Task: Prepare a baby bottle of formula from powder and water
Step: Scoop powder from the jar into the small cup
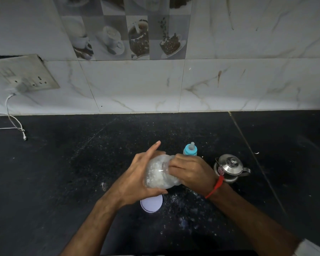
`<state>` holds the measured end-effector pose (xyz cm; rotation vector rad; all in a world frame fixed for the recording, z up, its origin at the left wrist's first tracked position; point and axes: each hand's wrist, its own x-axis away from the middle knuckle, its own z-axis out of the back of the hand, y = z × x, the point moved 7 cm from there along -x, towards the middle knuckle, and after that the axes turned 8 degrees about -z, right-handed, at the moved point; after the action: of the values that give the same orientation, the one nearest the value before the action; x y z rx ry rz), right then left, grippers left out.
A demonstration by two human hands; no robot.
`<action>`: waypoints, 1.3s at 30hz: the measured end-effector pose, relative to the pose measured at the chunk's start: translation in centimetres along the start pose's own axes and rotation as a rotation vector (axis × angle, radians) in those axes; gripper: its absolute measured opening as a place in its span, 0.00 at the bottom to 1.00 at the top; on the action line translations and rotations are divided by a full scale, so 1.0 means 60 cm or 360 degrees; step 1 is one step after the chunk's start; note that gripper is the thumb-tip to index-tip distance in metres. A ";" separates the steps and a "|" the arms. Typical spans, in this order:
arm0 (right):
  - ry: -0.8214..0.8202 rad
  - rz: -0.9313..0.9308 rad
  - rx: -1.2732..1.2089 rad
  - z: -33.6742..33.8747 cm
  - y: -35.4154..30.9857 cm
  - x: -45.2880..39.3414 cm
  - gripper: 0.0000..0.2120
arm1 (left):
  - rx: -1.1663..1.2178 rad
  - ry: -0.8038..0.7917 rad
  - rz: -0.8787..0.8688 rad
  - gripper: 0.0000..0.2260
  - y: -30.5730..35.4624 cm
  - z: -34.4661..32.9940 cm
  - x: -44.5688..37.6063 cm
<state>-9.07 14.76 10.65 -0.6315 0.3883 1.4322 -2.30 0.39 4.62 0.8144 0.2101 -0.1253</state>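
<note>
A clear plastic jar (160, 172) with white powder inside is tilted on its side above the black counter. My left hand (137, 174) cups its base and side. My right hand (190, 172) covers the jar's mouth, fingers at or inside the opening; whether it holds a scoop is hidden. Just behind my hands stands the baby bottle (190, 149) with a blue collar and clear teat. The jar's white lid (151, 203) lies flat on the counter below my left hand. A steel kettle (229, 168) with its lid on stands to the right of my right wrist.
White powder is scattered on the black counter (63, 172) in front of the lid. A white charging cable (17, 126) trails from a wall socket (24, 78) at the far left. The tiled wall (192, 85) bounds the counter's back edge.
</note>
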 end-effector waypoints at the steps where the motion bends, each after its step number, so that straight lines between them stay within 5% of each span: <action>1: 0.0007 0.0034 0.0076 0.001 -0.002 -0.002 0.05 | -0.0032 0.0009 -0.0036 0.61 0.009 0.003 -0.005; 7: -0.0164 -0.0017 0.0223 -0.004 0.003 -0.001 0.08 | -0.0259 0.0074 -0.0186 0.59 0.042 0.030 -0.024; 12: 0.0002 -0.0550 -0.0153 0.010 0.032 -0.010 0.06 | -0.0258 0.0152 -0.0164 0.56 0.039 0.037 -0.025; 17: 0.0023 -0.0369 0.0426 0.018 0.014 -0.014 0.06 | -0.0354 0.0203 -0.0206 0.55 0.044 0.039 -0.023; 22: -0.0195 -0.0425 0.0378 -0.013 0.006 -0.004 0.11 | -0.0501 0.0160 -0.0278 0.52 0.050 0.043 -0.027; 27: -0.0321 -0.0707 -0.0171 -0.021 0.013 -0.007 0.08 | -0.0503 0.0201 -0.0288 0.51 0.041 0.044 -0.021; 34: -0.0211 -0.1791 -0.1612 -0.048 0.075 0.016 0.06 | -0.0399 0.0267 -0.0045 0.57 0.011 0.045 -0.013; 39: -0.0092 -0.1977 -0.1724 -0.041 0.111 0.035 0.05 | -0.0226 0.0335 0.0114 0.61 -0.023 0.043 0.001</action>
<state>-15.06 15.03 6.31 -1.3522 -0.8159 0.3202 -2.14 -2.43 5.34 0.6920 0.3837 0.0428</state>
